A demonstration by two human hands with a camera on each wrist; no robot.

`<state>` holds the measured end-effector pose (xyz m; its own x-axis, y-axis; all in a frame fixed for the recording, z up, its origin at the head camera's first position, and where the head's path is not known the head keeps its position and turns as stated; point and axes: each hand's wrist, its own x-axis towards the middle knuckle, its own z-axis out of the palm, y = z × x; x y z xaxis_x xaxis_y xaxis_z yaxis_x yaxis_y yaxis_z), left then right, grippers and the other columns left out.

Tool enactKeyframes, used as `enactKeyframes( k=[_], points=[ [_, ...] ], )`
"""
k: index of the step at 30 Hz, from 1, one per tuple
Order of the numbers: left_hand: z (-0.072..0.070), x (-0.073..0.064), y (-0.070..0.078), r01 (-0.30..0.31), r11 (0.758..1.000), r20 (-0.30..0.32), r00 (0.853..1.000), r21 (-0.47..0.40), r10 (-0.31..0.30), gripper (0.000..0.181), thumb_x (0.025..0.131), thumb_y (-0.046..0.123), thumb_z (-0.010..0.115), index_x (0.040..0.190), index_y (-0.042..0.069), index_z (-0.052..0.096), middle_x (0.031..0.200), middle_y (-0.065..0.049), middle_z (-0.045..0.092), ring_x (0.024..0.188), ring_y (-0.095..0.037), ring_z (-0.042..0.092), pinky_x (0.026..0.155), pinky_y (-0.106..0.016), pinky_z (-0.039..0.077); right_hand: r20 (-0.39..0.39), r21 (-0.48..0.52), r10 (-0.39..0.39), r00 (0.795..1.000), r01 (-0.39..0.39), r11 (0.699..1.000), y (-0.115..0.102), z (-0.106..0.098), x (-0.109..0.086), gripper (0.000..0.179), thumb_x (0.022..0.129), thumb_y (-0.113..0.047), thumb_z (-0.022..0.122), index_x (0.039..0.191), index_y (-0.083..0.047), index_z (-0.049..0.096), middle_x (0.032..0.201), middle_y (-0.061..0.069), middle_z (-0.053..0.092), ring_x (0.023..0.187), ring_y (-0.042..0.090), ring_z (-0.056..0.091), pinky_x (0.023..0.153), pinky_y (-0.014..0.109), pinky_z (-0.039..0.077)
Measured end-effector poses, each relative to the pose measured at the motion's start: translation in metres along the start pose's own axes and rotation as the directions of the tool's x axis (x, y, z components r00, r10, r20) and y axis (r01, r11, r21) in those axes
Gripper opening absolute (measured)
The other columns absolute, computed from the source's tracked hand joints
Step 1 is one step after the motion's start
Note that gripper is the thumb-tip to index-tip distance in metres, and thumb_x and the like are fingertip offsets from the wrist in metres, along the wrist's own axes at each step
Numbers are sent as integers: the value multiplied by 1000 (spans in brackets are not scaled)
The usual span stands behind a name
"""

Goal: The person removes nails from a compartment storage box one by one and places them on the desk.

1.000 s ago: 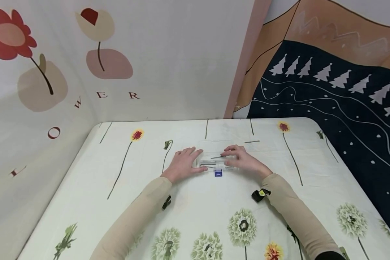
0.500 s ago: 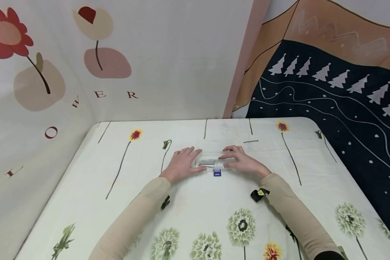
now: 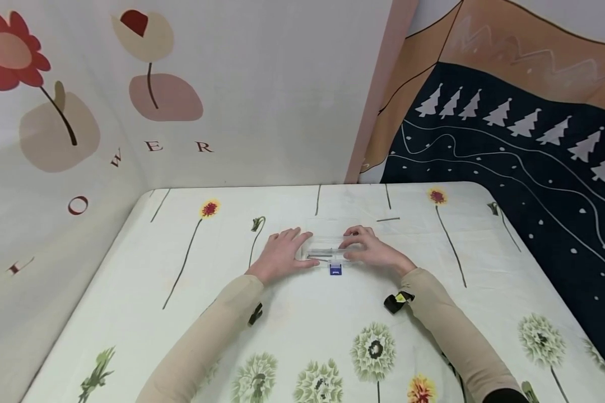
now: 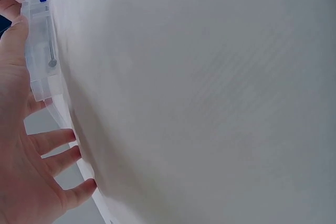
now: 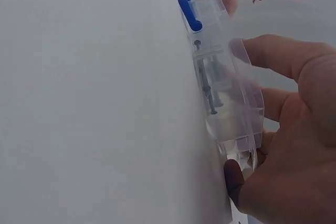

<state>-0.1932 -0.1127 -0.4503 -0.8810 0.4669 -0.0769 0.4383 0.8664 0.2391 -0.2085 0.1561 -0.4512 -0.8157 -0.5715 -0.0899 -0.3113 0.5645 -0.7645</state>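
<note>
The right wrist view shows nails (image 5: 202, 73) with heads inside a clear plastic box (image 5: 233, 127); the head view, box just below the middle, shows only thin lines. The left hand (image 3: 281, 254) spreads loosely, thumb touching the box. The right hand (image 3: 376, 249) bends over it, fingertips partly hidden; I can't tell if it pinches anything.

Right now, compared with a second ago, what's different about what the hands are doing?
The right hand no longer shows the thin metal rod at its fingertips; I cannot tell whether it was released or is hidden. Its index finger has dipped slightly. The left hand stays at the clear plastic box, its blue latch unmoved.
</note>
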Motion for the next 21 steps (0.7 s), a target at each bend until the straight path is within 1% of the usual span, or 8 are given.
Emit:
enactKeyframes(
  k=[7, 13, 21],
  points=[
    [0, -1, -1, -9, 1000, 4, 1000, 3, 9, 83, 85, 72, 50, 148, 20, 40, 150, -16, 36, 136, -34, 33, 105, -55, 30, -43, 27, 5, 999, -4, 1000, 1, 2, 2, 16, 92, -13, 64, 104, -6, 73, 134, 15, 44, 126, 36, 27, 103, 57, 25],
    [1, -1, -2, -11, 1000, 4, 1000, -1, 11, 83, 85, 72, 49, 149, 19, 39, 151, -16, 35, 137, -34, 33, 106, -55, 30, -92, 73, 33, 995, -26, 997, -1, 3, 4, 11, 92, -11, 65, 98, -7, 73, 129, 15, 49, 125, 36, 31, 103, 57, 25],
    [0, -2, -1, -10, 1000, 8, 1000, 9, 10, 83, 86, 72, 49, 149, 19, 38, 151, -16, 35, 137, -34, 32, 106, -56, 30, -113, 107, 71, 991, -59, 993, -5, 3, 6, 5, 89, -7, 67, 91, -6, 72, 128, 15, 51, 125, 36, 33, 106, 55, 23]
  ],
)
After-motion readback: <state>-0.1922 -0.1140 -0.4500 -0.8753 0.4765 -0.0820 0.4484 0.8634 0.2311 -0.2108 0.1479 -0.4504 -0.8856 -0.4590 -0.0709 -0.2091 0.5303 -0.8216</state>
